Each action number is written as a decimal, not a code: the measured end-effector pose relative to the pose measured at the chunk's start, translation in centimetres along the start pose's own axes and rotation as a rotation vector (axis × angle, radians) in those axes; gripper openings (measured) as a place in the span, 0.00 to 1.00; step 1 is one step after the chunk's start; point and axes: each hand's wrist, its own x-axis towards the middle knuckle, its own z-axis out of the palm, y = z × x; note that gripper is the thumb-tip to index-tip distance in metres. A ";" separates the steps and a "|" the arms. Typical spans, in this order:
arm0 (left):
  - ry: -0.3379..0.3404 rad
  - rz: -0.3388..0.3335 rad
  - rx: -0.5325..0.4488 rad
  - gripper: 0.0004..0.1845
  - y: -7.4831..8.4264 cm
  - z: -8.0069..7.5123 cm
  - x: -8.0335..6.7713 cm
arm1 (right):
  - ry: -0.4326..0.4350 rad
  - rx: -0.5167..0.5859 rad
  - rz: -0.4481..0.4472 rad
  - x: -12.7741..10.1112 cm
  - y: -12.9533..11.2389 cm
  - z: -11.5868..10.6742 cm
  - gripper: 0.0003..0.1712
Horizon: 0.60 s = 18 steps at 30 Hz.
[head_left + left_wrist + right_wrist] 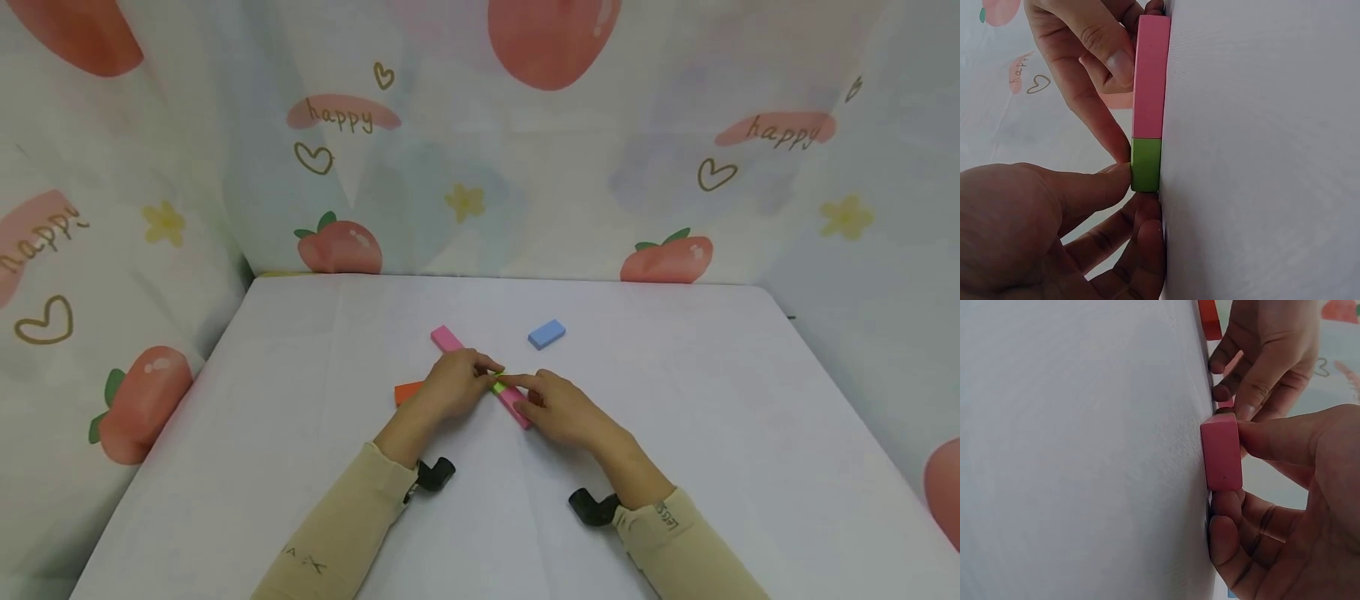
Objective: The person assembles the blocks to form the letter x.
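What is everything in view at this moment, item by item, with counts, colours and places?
Pink blocks: two; near one under the right hand, far one beyond the left hand.
Green block: one, end to end with the near pink block, between both hands.
Orange block: one, left of the left hand.
Blue block: one, alone, far right.
Table: one, white.
Curtain: one, printed, behind.
Left hand: pinches the green block.
Right hand: grips the near pink block.
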 end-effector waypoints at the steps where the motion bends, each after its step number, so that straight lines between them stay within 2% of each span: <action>1: -0.001 -0.001 0.004 0.12 0.1 0.0 0.0 | -0.001 0.000 0.003 0.0 0.0 0.0 0.24; 6: 0.001 -0.009 0.032 0.12 0.2 0.1 -0.2 | -0.015 0.013 0.003 0.0 0.0 0.0 0.24; 18: -0.005 0.024 0.069 0.13 0.5 0.1 -0.1 | -0.018 0.017 0.000 0.0 0.2 -0.2 0.25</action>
